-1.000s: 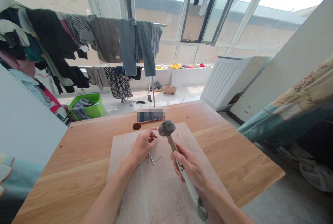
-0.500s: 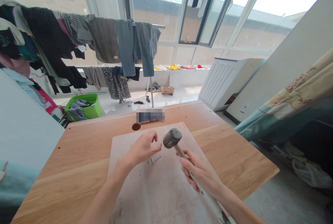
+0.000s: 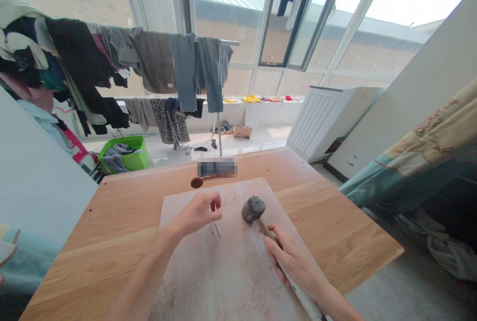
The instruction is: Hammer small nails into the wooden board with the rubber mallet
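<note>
Head camera looked down on a left hand [image 3: 196,215], its fingers curled tight and pinched around the upper part of a nail [image 3: 213,222] that stood upright on a pale, scratched wooden board [image 3: 223,281]. A second nail [image 3: 218,231] lay just beside it, and small dark specks and marks dotted the board. A right hand [image 3: 294,261] was closed around the long handle of a rubber mallet [image 3: 253,209], whose dark head sat just right of the nails, though whether it touched the board could not be told. The board lay on a light oak table [image 3: 335,226] with a round hole [image 3: 196,183] near its far edge, beside a blurred patch [image 3: 217,167]. Beyond the table, clothes [image 3: 184,72] hung from a drying rack [image 3: 223,41] before tall windows [image 3: 294,18]. A green basket [image 3: 122,156] of laundry sat on the white floor to the left, a ribbed white unit [image 3: 320,124] stood to the right, and a patterned curtain [image 3: 428,162] hung at the right edge
</note>
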A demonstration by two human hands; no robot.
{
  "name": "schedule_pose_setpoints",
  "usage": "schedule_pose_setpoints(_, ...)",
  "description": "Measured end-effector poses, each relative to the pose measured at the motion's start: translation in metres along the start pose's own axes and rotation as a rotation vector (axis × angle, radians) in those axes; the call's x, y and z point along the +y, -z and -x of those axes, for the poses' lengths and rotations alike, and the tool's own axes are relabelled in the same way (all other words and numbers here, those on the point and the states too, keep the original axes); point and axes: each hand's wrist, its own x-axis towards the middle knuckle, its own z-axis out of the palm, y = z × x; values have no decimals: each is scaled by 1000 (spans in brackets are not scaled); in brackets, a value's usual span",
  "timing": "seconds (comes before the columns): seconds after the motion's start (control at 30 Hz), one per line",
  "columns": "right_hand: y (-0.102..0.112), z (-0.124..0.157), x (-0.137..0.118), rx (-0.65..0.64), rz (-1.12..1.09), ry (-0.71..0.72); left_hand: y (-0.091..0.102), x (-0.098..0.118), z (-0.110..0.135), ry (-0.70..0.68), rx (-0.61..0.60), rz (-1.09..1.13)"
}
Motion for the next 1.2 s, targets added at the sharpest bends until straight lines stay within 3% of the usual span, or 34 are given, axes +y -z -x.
schedule_pose_setpoints(0.1,0,0,4,5,-12,2,8,-26,-2,66,210,240)
schedule_pose_setpoints(0.17,1,0,5,11,-15,-1,8,-37,-2,77,275,357)
schedule_pose_setpoints(0.7,-1,0,5,32,-15,-24,-13,-36,-2,-25,240,187)
schedule_pose_setpoints(0.97,5,-7,-17,-64,18,-36,-14,-40,-3,-34,252,180)
schedule_pose_setpoints(1.2,-16,-24,-46,-54,45,53,-14,-40,-3,6,257,222)
